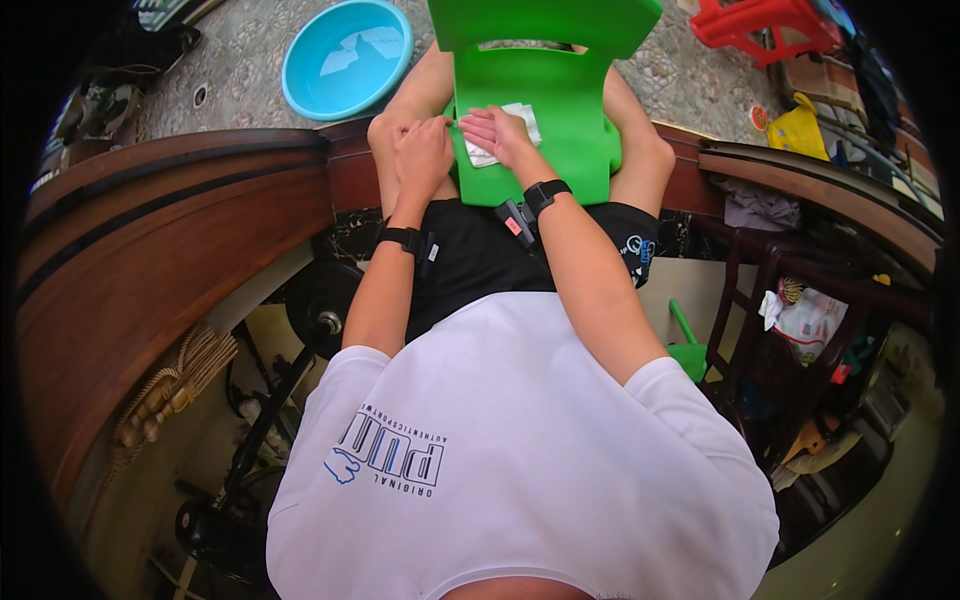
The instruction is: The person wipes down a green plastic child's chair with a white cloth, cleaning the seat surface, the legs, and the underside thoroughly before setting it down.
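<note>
A green plastic chair stands between my knees, its seat edge toward me and its backrest on the far side. A folded white cloth or tissue lies on the left part of the seat. My right hand is over the cloth with its palm turned up, fingers pointing left and a little apart; it covers part of the cloth. At the chair's left edge, my left hand has its fingers bent and its thumb against the green plastic. Its fingertips are partly hidden. Each wrist wears a black strap with a small device.
A light-blue basin holding water stands on the pebble-patterned floor, front left. A red plastic stool and a yellow item are front right. Wooden door panels flank me. Behind, a dark wooden chair stands right and black equipment left.
</note>
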Tool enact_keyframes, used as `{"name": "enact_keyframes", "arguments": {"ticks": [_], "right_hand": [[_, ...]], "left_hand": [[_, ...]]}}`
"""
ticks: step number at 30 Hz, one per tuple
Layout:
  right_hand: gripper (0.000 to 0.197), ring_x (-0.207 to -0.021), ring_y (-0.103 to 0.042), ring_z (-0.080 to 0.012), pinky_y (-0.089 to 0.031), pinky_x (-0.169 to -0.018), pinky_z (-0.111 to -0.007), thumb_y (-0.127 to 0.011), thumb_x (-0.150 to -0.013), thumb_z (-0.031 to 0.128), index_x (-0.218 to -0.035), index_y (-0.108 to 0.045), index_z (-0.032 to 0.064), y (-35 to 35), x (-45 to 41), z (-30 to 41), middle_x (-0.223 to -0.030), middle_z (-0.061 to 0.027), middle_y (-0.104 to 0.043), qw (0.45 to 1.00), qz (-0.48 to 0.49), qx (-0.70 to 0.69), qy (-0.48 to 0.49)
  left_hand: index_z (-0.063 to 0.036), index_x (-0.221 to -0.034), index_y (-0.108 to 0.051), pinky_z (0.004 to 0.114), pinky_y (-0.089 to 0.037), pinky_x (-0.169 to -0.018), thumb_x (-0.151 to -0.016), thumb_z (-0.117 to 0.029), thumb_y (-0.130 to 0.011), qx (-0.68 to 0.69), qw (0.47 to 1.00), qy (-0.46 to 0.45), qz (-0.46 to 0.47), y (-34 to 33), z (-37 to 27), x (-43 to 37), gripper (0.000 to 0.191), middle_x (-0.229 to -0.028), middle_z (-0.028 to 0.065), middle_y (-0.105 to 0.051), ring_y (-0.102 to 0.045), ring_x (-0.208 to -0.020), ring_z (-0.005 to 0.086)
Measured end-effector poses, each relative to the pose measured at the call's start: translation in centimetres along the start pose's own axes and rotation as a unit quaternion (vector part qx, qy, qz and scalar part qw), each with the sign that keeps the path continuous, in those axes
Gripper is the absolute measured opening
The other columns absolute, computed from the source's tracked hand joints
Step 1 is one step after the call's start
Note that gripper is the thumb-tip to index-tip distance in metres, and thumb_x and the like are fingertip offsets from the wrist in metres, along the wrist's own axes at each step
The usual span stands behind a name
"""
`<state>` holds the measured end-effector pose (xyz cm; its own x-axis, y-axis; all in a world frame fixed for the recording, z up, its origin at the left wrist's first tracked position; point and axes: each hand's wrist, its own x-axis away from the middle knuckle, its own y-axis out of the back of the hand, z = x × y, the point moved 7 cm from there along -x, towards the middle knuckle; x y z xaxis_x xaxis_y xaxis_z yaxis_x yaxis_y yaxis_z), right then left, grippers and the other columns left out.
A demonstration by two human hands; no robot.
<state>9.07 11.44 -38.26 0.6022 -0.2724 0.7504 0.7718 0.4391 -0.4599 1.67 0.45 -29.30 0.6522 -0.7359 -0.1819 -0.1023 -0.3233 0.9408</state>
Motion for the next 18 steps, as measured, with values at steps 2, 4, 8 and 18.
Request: {"name": "enact_keyframes", "arguments": {"ticks": [2,4,8,18], "right_hand": [[0.045,-0.109,-0.066,-0.0368,-0.057,-0.094,-0.042,-0.037,-0.104,0.024,-0.123,-0.052,-0.0134,0.4,0.0,0.2,-0.122,-0.0297,-0.062,1.0,0.0,-0.005,-0.002],[0.045,-0.109,-0.066,-0.0371,-0.057,-0.094,-0.042,-0.038,-0.104,0.024,-0.124,-0.051,-0.0135,0.6,-0.1,0.4,-0.122,-0.0299,-0.062,1.0,0.0,-0.01,-0.003],[0.046,-0.11,-0.065,-0.0378,-0.057,-0.095,-0.042,-0.039,-0.103,0.024,-0.125,-0.05,-0.0147,1.1,-0.1,0.6,-0.122,-0.031,-0.061,1.0,-0.003,-0.014,0.003],[0.046,-0.122,-0.058,-0.0375,-0.049,-0.105,-0.042,-0.035,-0.105,0.024,-0.13,-0.047,-0.0131,3.1,0.6,2.2,-0.132,-0.0297,-0.056,1.0,-0.01,-0.01,0.005]], "left_hand": [[-0.0139,-0.093,-0.07,0.042,-0.04,-0.083,-0.088,-0.017,-0.058,0.002,1.0,-0.001,-0.006,0.1,0.0,0.1,0.013,-0.085,0.0026,-0.071,-0.065,-0.083,0.0194],[-0.014,-0.091,-0.07,0.041,-0.04,-0.083,-0.088,-0.017,-0.058,0.003,1.0,-0.004,-0.012,0.1,0.0,0.1,0.013,-0.085,0.0025,-0.071,-0.065,-0.083,0.0194],[-0.015,-0.092,-0.07,0.041,-0.041,-0.083,-0.088,-0.017,-0.059,0.008,1.0,-0.008,-0.013,0.0,0.0,0.1,0.013,-0.086,0.0024,-0.071,-0.066,-0.083,0.0191],[-0.0163,-0.098,-0.071,0.04,-0.04,-0.082,-0.089,-0.029,-0.064,-0.008,1.0,-0.009,0.012,-0.2,0.2,0.2,0.017,-0.083,0.004,-0.07,-0.066,-0.082,0.0195]]}}
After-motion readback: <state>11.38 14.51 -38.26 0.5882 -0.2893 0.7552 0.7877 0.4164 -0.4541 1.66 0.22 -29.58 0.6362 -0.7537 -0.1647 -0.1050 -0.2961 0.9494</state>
